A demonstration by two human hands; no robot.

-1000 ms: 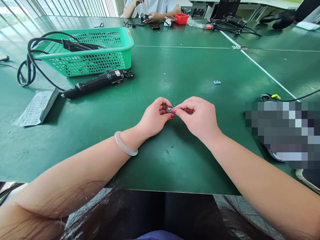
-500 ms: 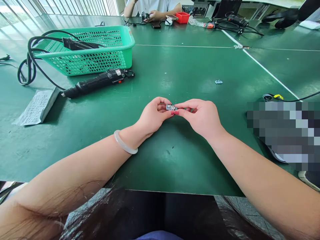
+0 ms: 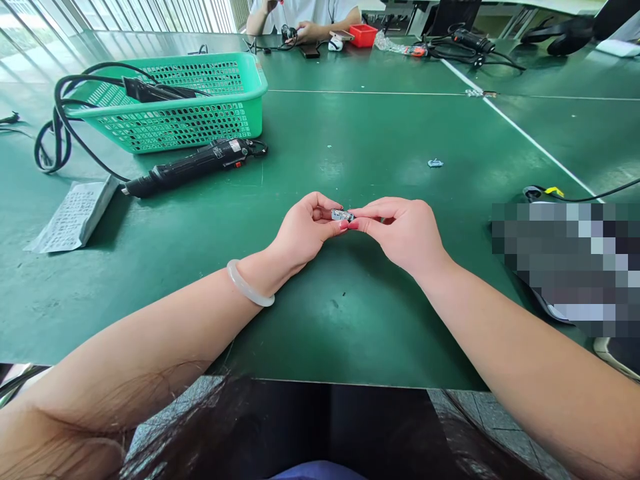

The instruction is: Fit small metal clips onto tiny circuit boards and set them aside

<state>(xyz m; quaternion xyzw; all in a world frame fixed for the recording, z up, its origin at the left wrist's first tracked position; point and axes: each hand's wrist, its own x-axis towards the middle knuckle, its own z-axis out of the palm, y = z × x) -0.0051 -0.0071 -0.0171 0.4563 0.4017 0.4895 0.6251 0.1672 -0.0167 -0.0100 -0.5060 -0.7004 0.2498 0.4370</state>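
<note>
Between my two hands, above the green table [image 3: 300, 320], is a small grey-and-white part [image 3: 342, 215] with fine detail too small to make out. My left hand [image 3: 306, 230] pinches its left side between thumb and fingers. From the right, my right hand [image 3: 405, 230] grips its other end with thumb and index finger. The thumb tips nearly meet just below the part. A similar small light-coloured piece [image 3: 435, 163] lies on the table farther off to the right.
A green basket [image 3: 175, 123] with a black tool and cable stands at the back left. Before it lie a black electric screwdriver [image 3: 193, 167] and a paper-covered block [image 3: 75, 213]. Across the table are a person's hands and a red box [image 3: 363, 35]. A pixelated object [image 3: 565, 267] is at right.
Both hands keep their hold on the small part, with hardly any movement. The whole view has shifted very slightly. Across the table, the person's raised hand now shows a thin red item.
</note>
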